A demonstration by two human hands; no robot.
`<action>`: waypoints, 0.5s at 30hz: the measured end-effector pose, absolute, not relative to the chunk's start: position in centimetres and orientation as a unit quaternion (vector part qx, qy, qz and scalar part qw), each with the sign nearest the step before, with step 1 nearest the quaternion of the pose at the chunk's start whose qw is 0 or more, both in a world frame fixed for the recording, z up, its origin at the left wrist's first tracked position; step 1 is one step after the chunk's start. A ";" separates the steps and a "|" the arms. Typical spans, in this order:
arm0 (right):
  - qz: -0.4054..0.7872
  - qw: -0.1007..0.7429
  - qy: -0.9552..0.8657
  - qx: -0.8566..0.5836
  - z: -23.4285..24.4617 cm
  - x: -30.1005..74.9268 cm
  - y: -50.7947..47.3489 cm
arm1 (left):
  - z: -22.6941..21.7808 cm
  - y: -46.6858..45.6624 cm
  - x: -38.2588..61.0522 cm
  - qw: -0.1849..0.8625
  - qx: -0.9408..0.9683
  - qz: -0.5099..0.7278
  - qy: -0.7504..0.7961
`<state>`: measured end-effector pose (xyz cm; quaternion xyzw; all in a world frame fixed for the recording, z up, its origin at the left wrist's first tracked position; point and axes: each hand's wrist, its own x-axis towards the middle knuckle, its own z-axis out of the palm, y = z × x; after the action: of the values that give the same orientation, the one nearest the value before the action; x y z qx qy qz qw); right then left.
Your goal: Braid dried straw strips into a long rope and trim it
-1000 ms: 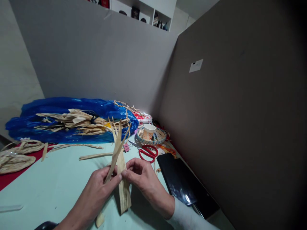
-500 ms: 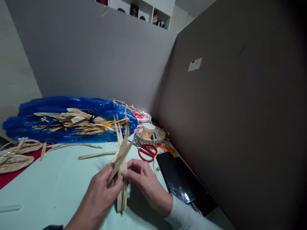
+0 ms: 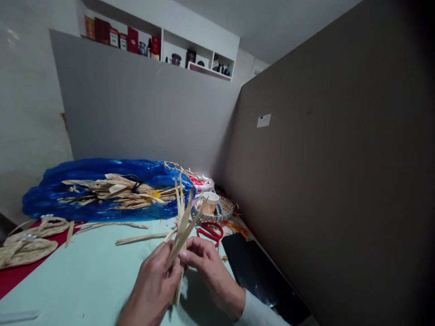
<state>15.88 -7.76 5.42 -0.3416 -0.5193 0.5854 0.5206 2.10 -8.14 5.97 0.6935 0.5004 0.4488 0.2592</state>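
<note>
My left hand [image 3: 156, 276] is closed around a bunch of pale, dried flat leaf strips [image 3: 184, 224], which look like straw or corn husk. The strips fan out upward above the fingers, and their lower ends hang below the hand. My right hand [image 3: 209, 271] pinches the same strips from the right side, thumb and fingertips close to the left thumb. Where exactly the right fingertips grip is partly hidden. Just beyond the hands, red-handled scissors [image 3: 217, 236] lie on the pale green table [image 3: 91, 276]. A loose strip [image 3: 139, 239] lies to the left of the bunch.
A blue plastic bag [image 3: 91, 167] with bundled dried strips [image 3: 117, 186] lies along the back. A paper cup [image 3: 210, 206] stands in a woven basket [image 3: 228, 210]. Black flat devices [image 3: 248, 260] lie right, beside the grey partition [image 3: 326, 181]. Braided straw pieces [image 3: 29, 252] rest on red cloth [image 3: 10, 281].
The view has tilted upward, bringing more of the shelf in. Both hands keep their hold on the strips, with little change in their pose.
</note>
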 end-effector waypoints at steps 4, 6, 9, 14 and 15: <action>0.563 0.540 -0.529 -0.334 5.3 16.0 -7.6 | 6.4 -7.9 2.4 0.272 0.691 0.454 0.493; 0.562 0.545 -0.526 -0.333 5.1 16.1 -7.4 | 6.7 -7.9 2.7 0.280 0.689 0.457 0.488; 0.567 0.548 -0.521 -0.326 4.8 16.3 -6.9 | 7.0 -7.9 3.2 0.295 0.680 0.462 0.487; 0.566 0.547 -0.524 -0.325 5.1 16.7 -6.6 | 7.3 -7.7 3.3 0.352 0.654 0.462 0.485; 0.563 0.545 -0.529 -0.326 5.3 16.7 -6.7 | 7.4 -7.5 3.2 0.371 0.651 0.458 0.478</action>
<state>16.72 -6.66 5.32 -0.3256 -0.5293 0.5628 0.5450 3.17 -7.53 7.37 0.6513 0.4776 0.4583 0.3710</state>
